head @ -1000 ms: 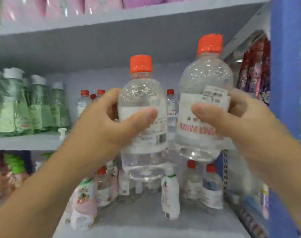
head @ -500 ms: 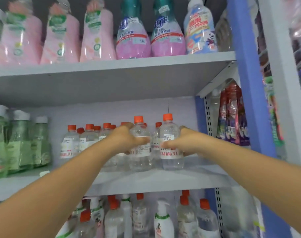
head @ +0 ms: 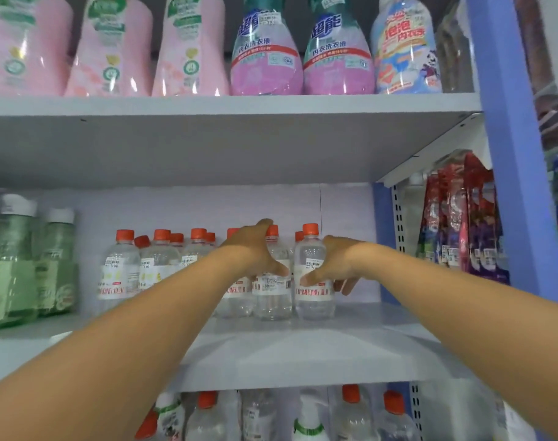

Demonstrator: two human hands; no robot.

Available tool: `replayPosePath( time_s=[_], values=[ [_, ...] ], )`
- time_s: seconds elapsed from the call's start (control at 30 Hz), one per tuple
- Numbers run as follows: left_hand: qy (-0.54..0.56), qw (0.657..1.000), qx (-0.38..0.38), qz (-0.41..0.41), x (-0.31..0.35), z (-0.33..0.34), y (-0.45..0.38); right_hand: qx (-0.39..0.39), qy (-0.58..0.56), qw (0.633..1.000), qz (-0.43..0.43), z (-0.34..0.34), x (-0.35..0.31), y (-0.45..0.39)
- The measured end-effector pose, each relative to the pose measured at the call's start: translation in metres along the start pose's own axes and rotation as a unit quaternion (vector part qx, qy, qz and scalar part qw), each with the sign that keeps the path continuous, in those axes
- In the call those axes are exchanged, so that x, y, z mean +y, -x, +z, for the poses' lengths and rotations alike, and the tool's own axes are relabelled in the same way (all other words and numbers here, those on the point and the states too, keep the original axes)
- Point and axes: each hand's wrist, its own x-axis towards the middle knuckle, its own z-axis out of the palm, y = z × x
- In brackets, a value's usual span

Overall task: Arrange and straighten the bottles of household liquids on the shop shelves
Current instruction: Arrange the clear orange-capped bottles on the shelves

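Several clear bottles with orange caps (head: 121,268) stand in a row on the grey middle shelf (head: 303,348). My left hand (head: 255,249) grips one clear bottle (head: 273,297) in that row, thumb across its label and fingers over its far side by the cap. My right hand (head: 338,262) holds the rightmost clear bottle (head: 314,294), thumb on the front of the label and fingers round its right side. Both bottles stand upright on the shelf, side by side and nearly touching.
Green bottles with white caps (head: 23,262) fill the shelf's left end. Pink and teal-topped detergent bottles (head: 265,52) line the top shelf. Red hanging packets (head: 462,218) and a blue upright (head: 510,154) are on the right. More bottles (head: 351,415) stand on the lower shelf.
A second ago both bottles were held up close to the camera. Since then they have been set down on the middle shelf and moved back to the end of the row.
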Motion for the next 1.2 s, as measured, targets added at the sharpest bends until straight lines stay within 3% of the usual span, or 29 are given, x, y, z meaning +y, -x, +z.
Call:
replayPosePath(
  time_s=[0.2,0.3,0.37,0.43,0.57,0.73,0.87,1.2],
  values=[
    [-0.017,1.0,0.013,0.023,-0.003,0.008,-0.014,0.034,-0.047,0.998,-0.034,0.018,0.005,-0.02],
    [-0.012,1.0,0.004,0.024,0.002,0.001,-0.019,-0.002,-0.036,0.999,-0.041,0.015,0.01,-0.025],
    [-0.017,0.998,0.037,0.044,0.0,-0.007,-0.026,-0.032,-0.015,0.998,-0.045,0.005,0.011,-0.027],
    [0.007,0.996,0.069,0.06,-0.002,-0.017,-0.034,-0.004,-0.045,0.998,-0.053,-0.011,0.009,-0.031],
    [0.087,0.996,-0.007,0.034,-0.002,-0.027,-0.046,0.109,-0.165,0.979,-0.044,-0.034,-0.002,-0.047],
    [0.103,0.993,-0.038,0.033,-0.008,-0.021,-0.055,0.106,-0.124,0.986,-0.038,-0.028,-0.006,-0.066],
    [0.158,0.987,-0.019,0.023,-0.008,-0.015,-0.059,0.127,-0.191,0.971,-0.074,-0.023,0.005,-0.073],
    [0.098,0.992,0.07,0.024,-0.007,0.0,-0.056,0.124,-0.209,0.965,-0.097,-0.012,0.008,-0.078]
  ],
)
